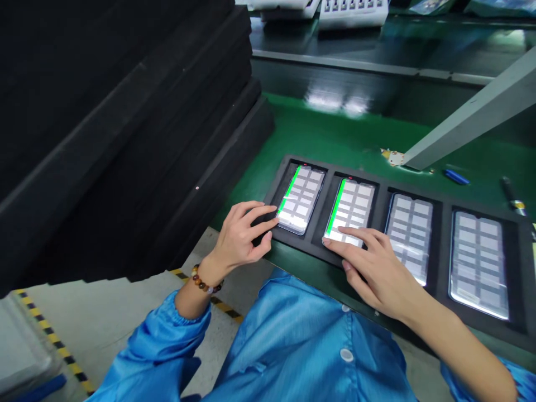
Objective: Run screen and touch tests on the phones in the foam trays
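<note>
Several lit smartphones lie face up in the slots of a black foam tray (381, 234). My left hand (245, 234) has its fingers stretched out, with the fingertips at the lower left edge of the leftmost smartphone (307, 192). On the second smartphone (355, 204), the index finger of my right hand (377, 265) touches near the lower left corner. Both of these screens show a green strip down the left side. The third smartphone (408, 234) and the rightmost smartphone (479, 262) show grey and white blocks without a strip. Neither hand grips anything.
A tall stack of black foam trays (138, 139) rises at the left. A grey post (473, 106) slants over the green bench (318, 128). A blue cap-like piece (456, 177) and a pen (513, 196) lie beyond the tray. White racks (354, 14) stand at the back.
</note>
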Available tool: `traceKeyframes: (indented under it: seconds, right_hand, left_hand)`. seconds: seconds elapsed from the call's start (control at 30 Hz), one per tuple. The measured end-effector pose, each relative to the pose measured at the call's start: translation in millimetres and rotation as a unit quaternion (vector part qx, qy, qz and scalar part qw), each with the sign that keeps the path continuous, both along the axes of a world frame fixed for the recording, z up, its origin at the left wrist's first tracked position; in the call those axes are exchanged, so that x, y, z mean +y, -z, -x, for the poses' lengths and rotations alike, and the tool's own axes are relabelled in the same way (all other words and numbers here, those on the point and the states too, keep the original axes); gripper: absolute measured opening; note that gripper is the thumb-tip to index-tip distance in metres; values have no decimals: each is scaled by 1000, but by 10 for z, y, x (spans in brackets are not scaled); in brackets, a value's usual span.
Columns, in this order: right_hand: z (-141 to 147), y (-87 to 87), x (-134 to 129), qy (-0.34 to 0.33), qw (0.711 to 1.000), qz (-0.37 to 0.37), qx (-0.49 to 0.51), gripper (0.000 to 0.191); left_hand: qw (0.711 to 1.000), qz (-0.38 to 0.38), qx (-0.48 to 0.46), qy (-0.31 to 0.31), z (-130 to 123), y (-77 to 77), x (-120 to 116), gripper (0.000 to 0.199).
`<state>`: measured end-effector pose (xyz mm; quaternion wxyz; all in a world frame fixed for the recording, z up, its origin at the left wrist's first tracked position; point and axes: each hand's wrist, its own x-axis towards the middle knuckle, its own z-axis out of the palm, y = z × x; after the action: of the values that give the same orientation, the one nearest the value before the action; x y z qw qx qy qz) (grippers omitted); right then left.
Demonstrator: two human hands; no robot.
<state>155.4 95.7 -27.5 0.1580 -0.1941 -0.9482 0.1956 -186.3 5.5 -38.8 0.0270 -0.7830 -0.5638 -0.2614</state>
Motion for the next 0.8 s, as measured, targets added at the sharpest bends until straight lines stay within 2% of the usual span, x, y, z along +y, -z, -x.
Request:
traceKeyframes:
  seconds: [0.2, 0.43, 0.63, 0.8]
  right_hand:
    - [-63, -9, -10, 8, 1000, 3, -1, 51]
    - [-405, -8, -37, 52, 998, 1, -19, 50]
    - [-539, -46, -91, 85, 996, 8, -32, 51]
    - [-485, -73, -82, 85, 996, -12, -26, 45]
  left_hand:
    - [999, -5, -22, 25, 50, 39, 42, 39]
    - [995, 17, -27, 99, -22, 8, 158, 40]
    - [987, 105, -6, 123, -217, -108, 246, 45]
    - [980, 149, 1, 131, -202, -147, 312, 47]
